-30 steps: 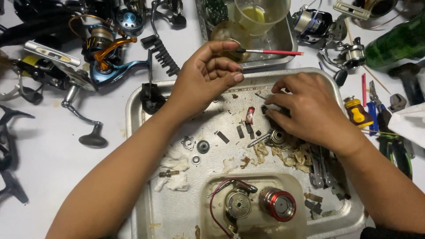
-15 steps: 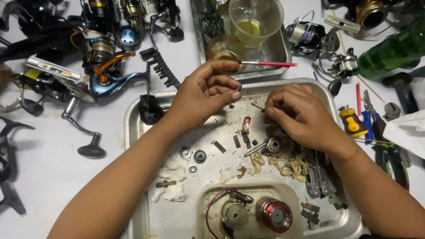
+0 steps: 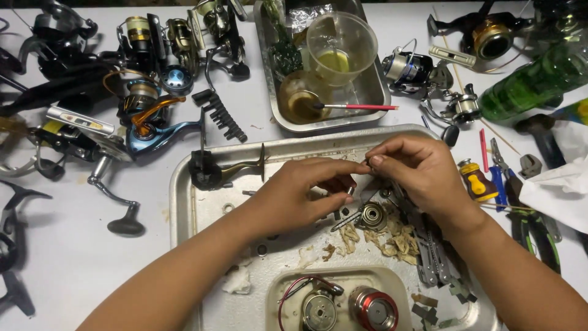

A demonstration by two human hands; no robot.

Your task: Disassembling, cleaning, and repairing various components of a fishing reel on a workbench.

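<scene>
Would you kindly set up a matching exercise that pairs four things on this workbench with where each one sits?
Things:
1. red spool
2. green bottle
3. clear plastic cup
4. blue fishing reel

Places:
A. lying on the table at the far right
B. in the upper metal tray, beside a red-handled brush
C. on the table left of the big tray
D. in the small tray at the bottom, nearest the camera

Pairs: 1-D, 2-A, 3-B, 4-C
</scene>
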